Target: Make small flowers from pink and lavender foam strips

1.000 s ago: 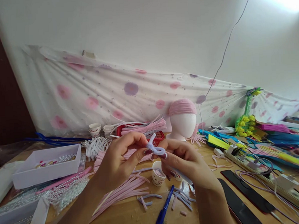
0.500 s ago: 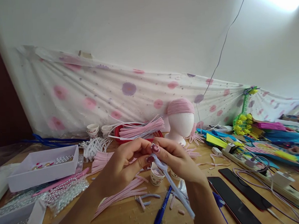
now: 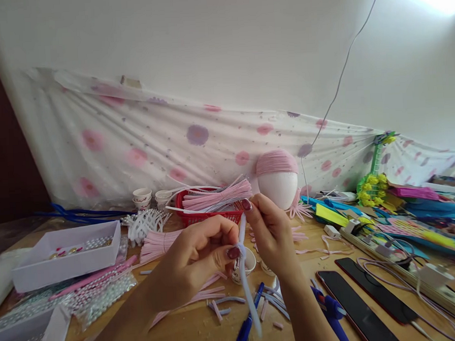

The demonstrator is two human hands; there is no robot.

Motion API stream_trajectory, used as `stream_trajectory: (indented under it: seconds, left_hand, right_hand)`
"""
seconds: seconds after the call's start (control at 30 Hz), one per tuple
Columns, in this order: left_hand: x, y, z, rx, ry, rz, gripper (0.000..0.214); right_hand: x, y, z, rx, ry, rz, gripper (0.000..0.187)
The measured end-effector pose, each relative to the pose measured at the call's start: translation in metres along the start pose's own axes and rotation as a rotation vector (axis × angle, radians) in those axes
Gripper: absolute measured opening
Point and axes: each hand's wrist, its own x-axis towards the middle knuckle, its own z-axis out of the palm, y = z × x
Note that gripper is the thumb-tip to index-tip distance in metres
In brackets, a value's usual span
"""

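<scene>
My left hand (image 3: 194, 261) and my right hand (image 3: 271, 234) are raised over the wooden table (image 3: 190, 335), both pinching one pale lilac pipe cleaner (image 3: 245, 276). The right fingers hold its upper end near the red basket. The left thumb and forefinger grip it lower down, and the rest hangs down toward a blue pen (image 3: 247, 322). A small paper cup (image 3: 244, 263) stands just behind the pipe cleaner. Pink strips (image 3: 196, 297) and short lilac offcuts (image 3: 221, 305) lie under my hands.
A red basket (image 3: 210, 216) holds pink strands. A white foam head (image 3: 278, 185) with pink hair stands behind. A white tray (image 3: 69, 252) and bead strings lie left. Phones (image 3: 362, 306), a power strip (image 3: 419, 277), cables and coloured craft pieces crowd the right.
The pipe cleaner was looped between my fingertips, then pulled out straight. My right hand has risen to its top end, and it now hangs nearly upright.
</scene>
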Motion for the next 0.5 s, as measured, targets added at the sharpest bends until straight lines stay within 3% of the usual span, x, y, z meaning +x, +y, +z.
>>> stream_trajectory:
  seconds: [0.13, 0.27, 0.4, 0.5]
  left_hand:
    - [0.003, -0.005, -0.004, -0.059, -0.020, 0.003, 0.017]
    - [0.008, -0.008, -0.010, -0.104, 0.082, 0.055, 0.016]
    - [0.010, -0.008, -0.015, -0.078, 0.117, 0.054, 0.017]
    - [0.010, -0.006, -0.020, -0.009, 0.126, 0.037, 0.017]
  right_hand:
    - [0.002, 0.006, -0.001, -0.101, 0.039, -0.017, 0.034]
    - [0.007, 0.008, -0.009, -0.120, -0.047, 0.064, 0.037]
    - [0.006, -0.003, -0.018, -0.291, -0.096, -0.022, 0.022]
    - [0.001, -0.016, -0.019, -0.365, -0.201, -0.092, 0.019]
